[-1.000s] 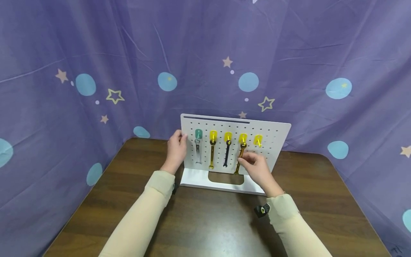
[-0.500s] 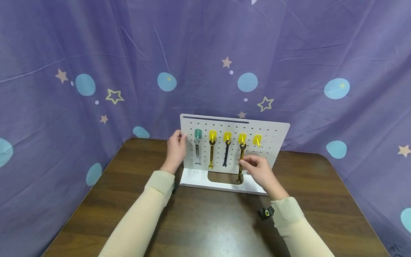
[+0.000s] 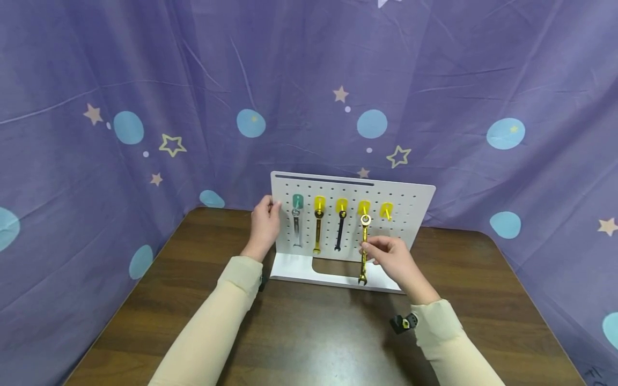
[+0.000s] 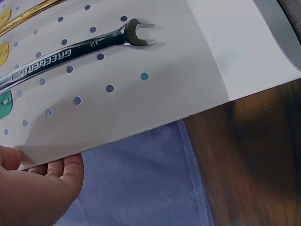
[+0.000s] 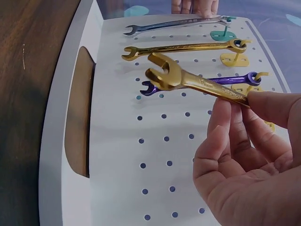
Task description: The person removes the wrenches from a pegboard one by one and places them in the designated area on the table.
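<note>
A white pegboard (image 3: pixel 407 214) stands upright on the brown worktop (image 3: pixel 309 338), its foot resting flat on the wood, with a purple curtain (image 3: pixel 299 80) patterned with stars and blue spots behind it. The left hand (image 3: pixel 265 222) holds the board by its left edge, and its grip is clamped there, the thumb on the front and the fingers bent round behind. The right hand (image 3: pixel 392 256) pinches the held gold wrench (image 3: pixel 363 265) by the shaft, so that grip is clamped too. This wrench is in front of the right part of the board, nearly vertical, open end down, its ring end just below the plate of the fourth hook (image 3: pixel 364 206); whether the ring is fully clear of the peg cannot be told. To its left, three more wrenches hang by their ring ends: the silver wrench (image 3: pixel 296 231) on the green hook (image 3: pixel 298 200), then the hanging gold wrench (image 3: pixel 317 234) and the purple wrench (image 3: pixel 340 233), each on a yellow hook. The fifth hook (image 3: pixel 386 209), also yellow, sits at the far right with its peg bare.
</note>
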The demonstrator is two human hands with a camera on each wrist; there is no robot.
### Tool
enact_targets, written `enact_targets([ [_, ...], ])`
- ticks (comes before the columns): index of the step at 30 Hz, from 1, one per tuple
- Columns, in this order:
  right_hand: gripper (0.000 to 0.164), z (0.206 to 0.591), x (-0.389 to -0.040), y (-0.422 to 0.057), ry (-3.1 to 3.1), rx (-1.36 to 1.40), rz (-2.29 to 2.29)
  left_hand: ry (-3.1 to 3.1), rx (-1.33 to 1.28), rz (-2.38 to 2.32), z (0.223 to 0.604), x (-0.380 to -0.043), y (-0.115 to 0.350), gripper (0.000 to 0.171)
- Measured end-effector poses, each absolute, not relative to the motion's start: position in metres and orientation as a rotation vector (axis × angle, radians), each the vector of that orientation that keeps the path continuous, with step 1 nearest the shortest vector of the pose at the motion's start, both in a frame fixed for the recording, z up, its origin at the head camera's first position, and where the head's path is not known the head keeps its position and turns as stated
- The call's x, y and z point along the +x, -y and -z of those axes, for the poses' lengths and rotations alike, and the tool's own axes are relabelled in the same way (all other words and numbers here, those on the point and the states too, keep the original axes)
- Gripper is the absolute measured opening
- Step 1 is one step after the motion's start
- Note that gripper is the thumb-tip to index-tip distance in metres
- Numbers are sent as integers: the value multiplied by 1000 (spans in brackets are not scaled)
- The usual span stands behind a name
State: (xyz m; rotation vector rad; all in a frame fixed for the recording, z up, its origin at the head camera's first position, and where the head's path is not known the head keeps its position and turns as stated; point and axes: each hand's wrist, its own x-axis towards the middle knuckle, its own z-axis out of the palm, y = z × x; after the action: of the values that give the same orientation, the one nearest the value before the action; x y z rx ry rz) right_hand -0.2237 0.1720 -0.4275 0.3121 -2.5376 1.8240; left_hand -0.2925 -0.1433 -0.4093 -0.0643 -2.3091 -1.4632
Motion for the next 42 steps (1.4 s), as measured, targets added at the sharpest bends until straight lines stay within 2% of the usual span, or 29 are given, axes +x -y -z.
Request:
enact_targets([
  [12, 31, 422, -218, -170, 2444, 327, -2013, 2315, -53, 1466, 409, -290, 143, 18],
  [20, 23, 418, -216, -169, 2410, 309, -2072, 2307, -58, 1474, 409, -290, 143, 18],
  [31, 30, 416, -214, -169, 2419, 289, -2088, 2298, -58, 1496, 409, -290, 143, 18],
  [42, 27, 415, -213, -172, 2414, 294, -2099, 2293, -56, 1502, 411, -292, 142, 18],
])
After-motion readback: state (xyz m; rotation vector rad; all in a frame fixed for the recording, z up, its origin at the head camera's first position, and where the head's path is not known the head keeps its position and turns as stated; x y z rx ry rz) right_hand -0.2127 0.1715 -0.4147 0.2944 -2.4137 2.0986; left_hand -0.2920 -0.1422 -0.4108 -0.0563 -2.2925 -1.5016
